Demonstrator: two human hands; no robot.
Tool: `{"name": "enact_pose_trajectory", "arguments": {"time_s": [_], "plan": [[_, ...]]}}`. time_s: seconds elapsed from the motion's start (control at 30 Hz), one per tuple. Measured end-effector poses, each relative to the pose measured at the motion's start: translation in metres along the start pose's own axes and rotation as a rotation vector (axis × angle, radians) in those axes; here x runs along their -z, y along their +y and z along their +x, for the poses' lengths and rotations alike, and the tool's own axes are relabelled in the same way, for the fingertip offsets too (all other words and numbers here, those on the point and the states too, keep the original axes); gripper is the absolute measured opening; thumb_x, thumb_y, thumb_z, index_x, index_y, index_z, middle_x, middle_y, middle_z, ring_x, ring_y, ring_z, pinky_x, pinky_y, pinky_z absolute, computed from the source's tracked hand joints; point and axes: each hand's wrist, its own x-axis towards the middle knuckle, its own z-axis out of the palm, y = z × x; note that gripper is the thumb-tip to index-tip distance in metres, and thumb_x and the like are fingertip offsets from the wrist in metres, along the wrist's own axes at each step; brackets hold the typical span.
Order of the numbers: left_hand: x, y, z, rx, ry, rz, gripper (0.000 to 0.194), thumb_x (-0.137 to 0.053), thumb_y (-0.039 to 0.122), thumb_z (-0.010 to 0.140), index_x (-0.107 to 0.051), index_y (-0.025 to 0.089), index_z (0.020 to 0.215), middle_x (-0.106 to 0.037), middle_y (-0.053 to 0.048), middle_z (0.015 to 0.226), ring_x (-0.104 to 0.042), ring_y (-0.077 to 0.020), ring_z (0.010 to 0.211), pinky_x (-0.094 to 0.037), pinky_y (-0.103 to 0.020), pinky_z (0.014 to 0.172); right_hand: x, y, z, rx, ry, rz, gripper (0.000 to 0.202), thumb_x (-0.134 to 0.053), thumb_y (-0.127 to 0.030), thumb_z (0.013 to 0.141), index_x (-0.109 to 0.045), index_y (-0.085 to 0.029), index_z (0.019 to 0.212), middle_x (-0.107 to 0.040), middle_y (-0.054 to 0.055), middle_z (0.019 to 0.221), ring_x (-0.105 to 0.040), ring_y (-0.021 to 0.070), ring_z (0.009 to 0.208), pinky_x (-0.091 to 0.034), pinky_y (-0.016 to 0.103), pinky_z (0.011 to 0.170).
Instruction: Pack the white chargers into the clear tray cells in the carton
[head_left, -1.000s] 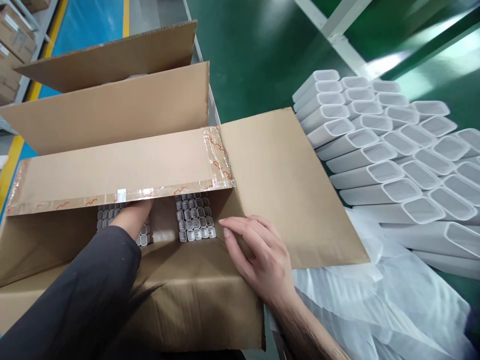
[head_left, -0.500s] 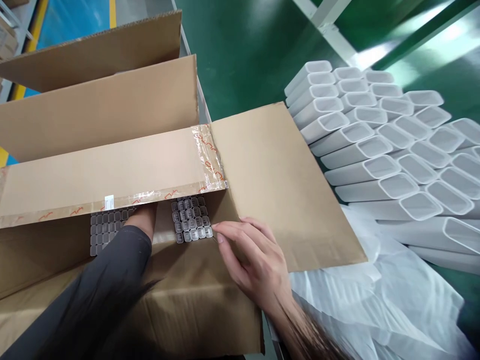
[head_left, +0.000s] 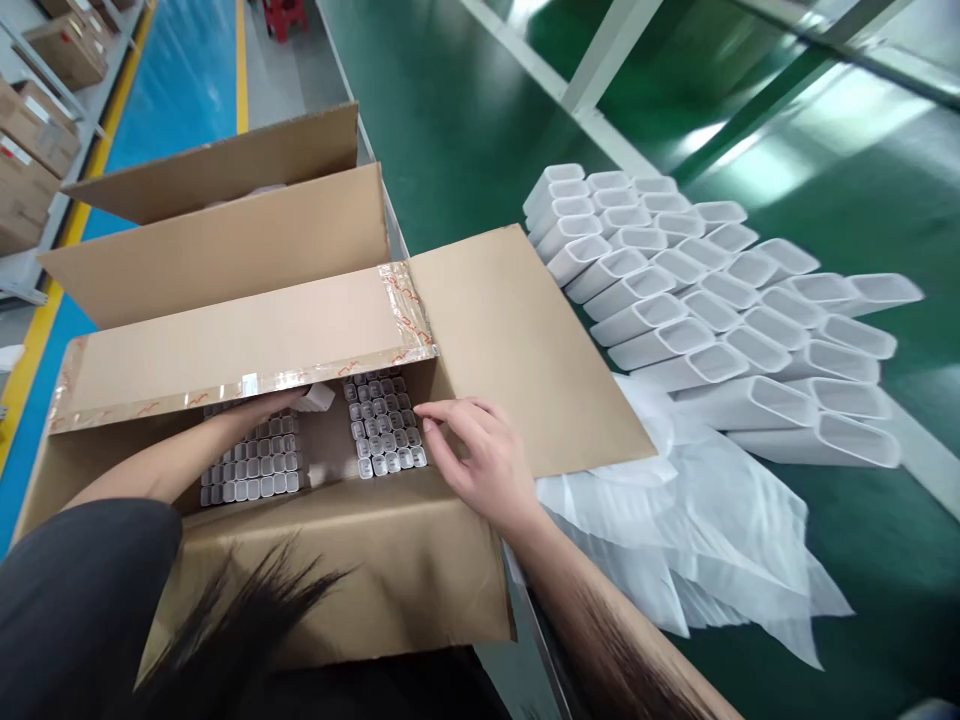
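Observation:
My left hand reaches into the open cardboard box, partly hidden under the taped flap, its fingers closed on a small white tube. Below the forearm stands a block of small clear tubes, open ends up. A second block of tubes stands in the box's right part, with a gap between the blocks. My right hand is at the box's right edge, beside that second block, with thumb and forefinger pinched together; what they hold, if anything, is too small to make out.
The box's side flap spreads out to the right. Beyond it lies a stack of long white tubes, with crumpled translucent plastic in front. Another open carton stands behind. Shelved boxes are at the far left.
The view has shifted, showing more of the left side. My left arm has swung to a flatter angle, uncovering more of the left block, and a white tube now shows at the hand.

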Motion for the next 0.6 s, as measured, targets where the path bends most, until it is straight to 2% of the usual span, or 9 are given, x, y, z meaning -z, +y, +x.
{"name": "enact_pose_trajectory", "arguments": {"time_s": [0.07, 0.13, 0.23, 0.33, 0.4, 0.47, 0.53, 0.6], "plan": [[-0.002, -0.004, -0.021, 0.035, 0.0, -0.017, 0.058, -0.075, 0.054, 0.066, -0.067, 0.017, 0.11, -0.068, -0.017, 0.123, -0.052, -0.0406, 0.13, -0.041, -0.057, 0.107, -0.003, 0.001, 0.0, 0.008, 0.001, -0.006, 0.013, -0.053, -0.015, 0.095, -0.063, -0.021, 0.102, -0.076, 0.001, 0.091, -0.071, 0.0164, 0.083, -0.047, 0.034, 0.085], [-0.001, -0.012, -0.058, 0.022, -0.012, -0.057, 0.056, -0.075, 0.055, 0.066, -0.068, 0.016, 0.106, -0.069, -0.018, 0.12, -0.056, -0.0407, 0.125, -0.045, -0.056, 0.103, -0.005, 0.002, 0.0, 0.021, 0.003, -0.006, 0.014, -0.051, -0.016, 0.095, -0.063, -0.021, 0.102, -0.076, 0.002, 0.093, -0.07, 0.0168, 0.083, -0.046, 0.034, 0.085], [-0.002, -0.026, -0.124, -0.114, -0.076, -0.238, 0.048, -0.072, 0.051, 0.072, -0.069, 0.021, 0.108, -0.07, -0.011, 0.123, -0.063, -0.0348, 0.117, -0.051, -0.048, 0.097, -0.007, 0.004, 0.0, 0.028, 0.001, -0.001, 0.016, -0.05, -0.017, 0.095, -0.064, -0.02, 0.102, -0.076, 0.002, 0.094, -0.07, 0.0173, 0.082, -0.046, 0.035, 0.085], [-0.022, -0.037, -0.174, -0.319, -0.191, -0.538, 0.04, -0.07, 0.05, 0.076, -0.07, 0.024, 0.107, -0.071, -0.008, 0.12, -0.067, -0.0338, 0.11, -0.053, -0.049, 0.093, -0.009, 0.004, 0.001, 0.014, -0.009, -0.003, 0.017, -0.05, -0.019, 0.094, -0.065, -0.02, 0.102, -0.076, 0.003, 0.093, -0.069, 0.0185, 0.081, -0.047, 0.036, 0.084], [-0.045, -0.044, -0.19, -0.421, -0.272, -0.738, 0.04, -0.069, 0.056, 0.077, -0.071, 0.026, 0.104, -0.073, -0.006, 0.117, -0.068, -0.0329, 0.107, -0.054, -0.049, 0.092, -0.01, 0.004, 0.001, 0.003, -0.022, 0.001, 0.018, -0.049, -0.02, 0.093, -0.065, -0.02, 0.102, -0.076, 0.004, 0.093, -0.069, 0.019, 0.08, -0.047, 0.037, 0.084], [-0.069, -0.051, -0.196, -0.471, -0.34, -0.91, 0.044, -0.07, 0.061, 0.074, -0.07, 0.029, 0.104, -0.073, -0.004, 0.116, -0.068, -0.0312, 0.106, -0.054, -0.049, 0.092, -0.011, 0.004, 0.002, -0.005, -0.043, 0.003, 0.02, -0.048, -0.021, 0.093, -0.065, -0.02, 0.103, -0.075, 0.004, 0.093, -0.069, 0.0194, 0.08, -0.048, 0.037, 0.084], [-0.088, -0.06, -0.197, -0.474, -0.378, -1.022, 0.054, -0.071, 0.065, 0.071, -0.068, 0.031, 0.112, -0.071, -0.005, 0.12, -0.066, -0.031, 0.109, -0.053, -0.049, 0.095, -0.011, 0.003, 0.002, -0.011, -0.059, 0.005, 0.021, -0.047, -0.022, 0.093, -0.065, -0.02, 0.103, -0.075, 0.005, 0.093, -0.069, 0.0198, 0.08, -0.048, 0.038, 0.085], [-0.1, -0.068, -0.196, -0.453, -0.418, -1.072, 0.066, -0.071, 0.068, 0.068, -0.063, 0.031, 0.123, -0.069, -0.007, 0.125, -0.064, -0.0323, 0.113, -0.051, -0.051, 0.097, -0.012, 0.004, 0.002, -0.012, -0.072, 0.007, 0.022, -0.046, -0.023, 0.093, -0.065, -0.02, 0.103, -0.075, 0.006, 0.093, -0.069, 0.0205, 0.08, -0.049, 0.039, 0.085]]}}
